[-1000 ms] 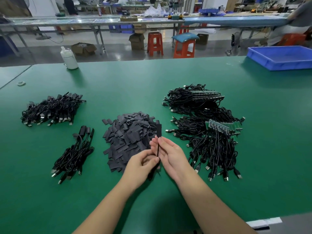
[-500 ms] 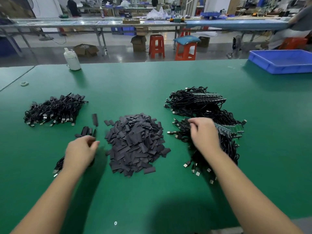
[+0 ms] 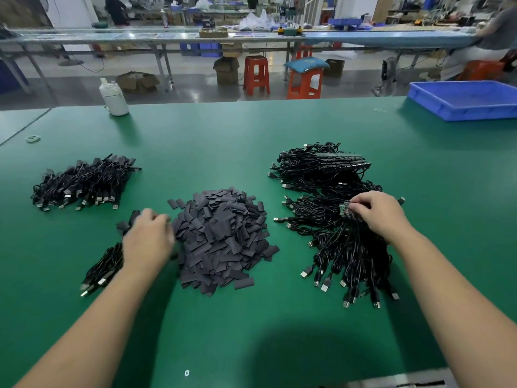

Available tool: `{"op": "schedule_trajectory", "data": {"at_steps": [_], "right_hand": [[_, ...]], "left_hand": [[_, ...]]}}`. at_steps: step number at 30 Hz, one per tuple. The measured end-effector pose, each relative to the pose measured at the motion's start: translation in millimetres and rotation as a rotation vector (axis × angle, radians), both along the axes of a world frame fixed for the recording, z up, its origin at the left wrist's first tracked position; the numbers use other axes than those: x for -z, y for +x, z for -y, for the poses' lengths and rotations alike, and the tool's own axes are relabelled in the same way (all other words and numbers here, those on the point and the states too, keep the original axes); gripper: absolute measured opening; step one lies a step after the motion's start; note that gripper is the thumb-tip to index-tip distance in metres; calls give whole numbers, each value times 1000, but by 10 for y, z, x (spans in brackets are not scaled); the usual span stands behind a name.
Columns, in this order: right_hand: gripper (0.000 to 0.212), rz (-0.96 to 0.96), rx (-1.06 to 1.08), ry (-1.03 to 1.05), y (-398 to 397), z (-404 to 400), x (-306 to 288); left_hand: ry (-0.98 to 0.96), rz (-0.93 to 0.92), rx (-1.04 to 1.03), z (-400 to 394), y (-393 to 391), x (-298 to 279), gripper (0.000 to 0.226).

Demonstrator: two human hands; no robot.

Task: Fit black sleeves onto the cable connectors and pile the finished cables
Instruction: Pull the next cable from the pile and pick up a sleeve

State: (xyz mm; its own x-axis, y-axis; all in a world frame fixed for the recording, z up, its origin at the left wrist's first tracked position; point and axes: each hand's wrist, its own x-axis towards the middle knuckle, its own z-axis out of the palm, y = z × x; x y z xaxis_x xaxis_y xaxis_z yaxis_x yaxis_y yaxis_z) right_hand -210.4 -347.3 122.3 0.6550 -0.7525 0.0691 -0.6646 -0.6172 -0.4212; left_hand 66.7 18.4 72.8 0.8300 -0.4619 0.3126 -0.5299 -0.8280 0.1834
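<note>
A heap of flat black sleeves (image 3: pixel 223 236) lies in the middle of the green table (image 3: pixel 251 141). Right of it is a big tangle of black cables (image 3: pixel 330 242) with bare connector boards. My right hand (image 3: pixel 377 214) is on this tangle, fingers curled, pinching one connector board (image 3: pixel 347 210). My left hand (image 3: pixel 148 236), motion-blurred, hovers at the heap's left edge with fingers stretched toward the sleeves and nothing visibly in it. It partly hides a small pile of sleeved cables (image 3: pixel 103 264). A larger sleeved pile (image 3: pixel 81 183) lies at the far left.
A white bottle (image 3: pixel 113 98) stands at the back left and a blue tray (image 3: pixel 464 100) at the back right. A small tape ring (image 3: pixel 33 139) lies near the left seam. Red stools (image 3: pixel 256 74) and workbenches stand beyond the table's far edge.
My hands parted after holding one cable together. The left dropped that cable on the small left pile and now moves right toward the sleeves. The right reached into the cable tangle and took a connector.
</note>
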Motion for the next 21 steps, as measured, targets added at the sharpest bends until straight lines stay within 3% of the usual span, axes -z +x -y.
{"op": "schedule_trajectory", "data": {"at_steps": [5,9,11,15,21], "right_hand": [[13,-7,-143,-26,137,-240,-245],[17,-14,-225,-81,228,-490,-373],[17,4,-263,-103,233,-603,-423],[16,65,-301,-124,190,-735,-520],[18,138,-259,-206,162,-865,-643]], "left_hand": [[-189,-357,451,937,-849,-211,27],[-450,-744,509,1523,-1441,-332,45],[-551,-857,498,1708,-1602,-401,44],[-625,-754,483,1816,-1683,-538,8],[-645,-520,443,1778,-1770,-674,18]]}}
